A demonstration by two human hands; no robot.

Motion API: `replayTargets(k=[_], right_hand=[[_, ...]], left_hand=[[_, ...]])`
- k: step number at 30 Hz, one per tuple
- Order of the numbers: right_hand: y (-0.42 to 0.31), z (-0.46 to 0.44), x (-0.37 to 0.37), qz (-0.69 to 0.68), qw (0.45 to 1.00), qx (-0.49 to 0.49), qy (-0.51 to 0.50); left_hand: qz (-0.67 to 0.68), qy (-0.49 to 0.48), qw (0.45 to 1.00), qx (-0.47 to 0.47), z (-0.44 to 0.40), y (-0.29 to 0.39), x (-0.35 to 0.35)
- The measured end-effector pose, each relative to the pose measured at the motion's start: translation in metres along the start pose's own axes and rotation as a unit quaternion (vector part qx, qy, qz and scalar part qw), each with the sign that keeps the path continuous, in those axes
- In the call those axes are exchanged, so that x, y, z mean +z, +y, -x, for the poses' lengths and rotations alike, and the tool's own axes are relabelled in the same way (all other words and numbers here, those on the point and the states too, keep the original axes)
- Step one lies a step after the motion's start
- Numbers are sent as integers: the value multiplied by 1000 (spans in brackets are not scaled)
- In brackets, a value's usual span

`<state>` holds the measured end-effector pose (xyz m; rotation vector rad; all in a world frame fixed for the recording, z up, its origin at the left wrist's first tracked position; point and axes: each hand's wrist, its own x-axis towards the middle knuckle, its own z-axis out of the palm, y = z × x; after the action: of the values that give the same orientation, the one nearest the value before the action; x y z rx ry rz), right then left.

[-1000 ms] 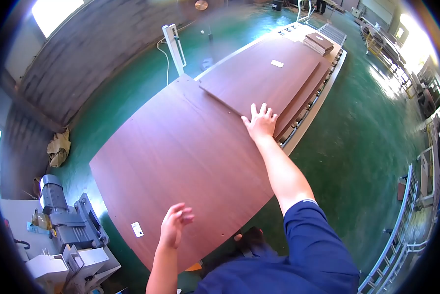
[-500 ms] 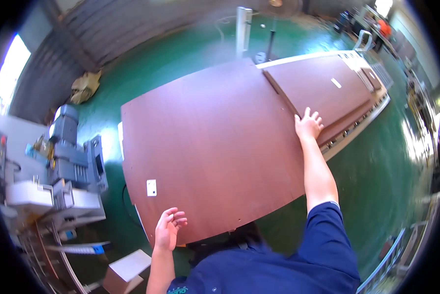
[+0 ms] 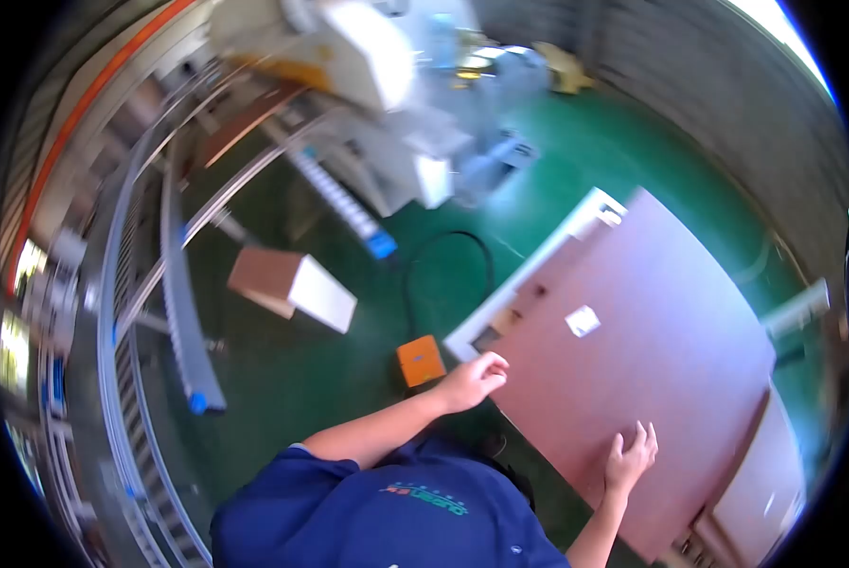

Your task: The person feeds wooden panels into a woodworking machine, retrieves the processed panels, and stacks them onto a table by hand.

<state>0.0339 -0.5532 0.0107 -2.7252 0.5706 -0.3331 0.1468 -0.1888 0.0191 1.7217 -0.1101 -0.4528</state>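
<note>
A large brown panel [image 3: 623, 350] lies flat in front of me, with a small white label [image 3: 583, 321] on its face. My left hand [image 3: 474, 381] is at the panel's near left corner, its fingers loosely bent and nothing visible in them. I cannot tell whether it touches the edge. Over the near part of the panel is my right hand [image 3: 630, 462], fingers spread, holding nothing. A smaller brown panel [image 3: 760, 473] shows beyond it on the right.
An orange box [image 3: 421, 361] with a black cable [image 3: 458, 235] stands on the green floor. Left of it are a folded brown-and-white board [image 3: 297, 286] and metal roller rails [image 3: 183, 275]. A grey machine [image 3: 495, 151] stands at the back; a white post [image 3: 798, 310] is at right.
My view has swung to the left, bringing the rails, folded board and orange box into sight. My left hand is now at the panel's corner; my right hand has left the smaller panel's edge.
</note>
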Motion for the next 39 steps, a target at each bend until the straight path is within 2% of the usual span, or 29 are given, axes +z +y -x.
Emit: replayTargets(k=[1, 5, 7, 9, 11, 13, 15, 17, 21, 23, 27, 33, 39], right_hand=[[-15, -9, -2, -3, 1000, -24, -4], [-97, -59, -33, -212, 962, -58, -162], [-151, -73, -44, -214, 953, -100, -189], [-195, -82, -34, -210, 945, -155, -197], [-230, -85, -18, -173, 937, -229, -201], [-268, -74, -5, -132, 926, -276, -222], [-293, -61, 16, -120, 903, -323, -257], [-320, -46, 23, -130, 886, -319, -311], [-344, -36, 42, -128, 881, -298, -344], [-343, -37, 58, -117, 891, -302, -319], [-348, -35, 77, -112, 905, -288, -292], [-364, -14, 94, -167, 927, -175, -287], [-353, -3, 97, -165, 942, -115, -268]], left_hand=[[-36, 9, 999, -8, 13, 9, -13], [-134, 87, 987, 15, 62, -7, -68], [-140, 123, 982, -22, 84, -30, -95], [-136, 163, 975, -59, 98, -103, -115], [-153, 185, 957, -161, 115, -179, -137], [-41, 183, 932, -311, 136, -231, -164], [117, 242, 880, -392, 164, -277, -191], [157, 303, 844, -414, 188, -304, -221], [230, 384, 806, -388, 214, -335, -292], [282, 417, 786, -360, 216, -342, -336], [334, 500, 749, -278, 206, -320, -437], [305, 562, 744, -193, 174, -277, -593], [315, 578, 745, -111, 141, -224, -705]])
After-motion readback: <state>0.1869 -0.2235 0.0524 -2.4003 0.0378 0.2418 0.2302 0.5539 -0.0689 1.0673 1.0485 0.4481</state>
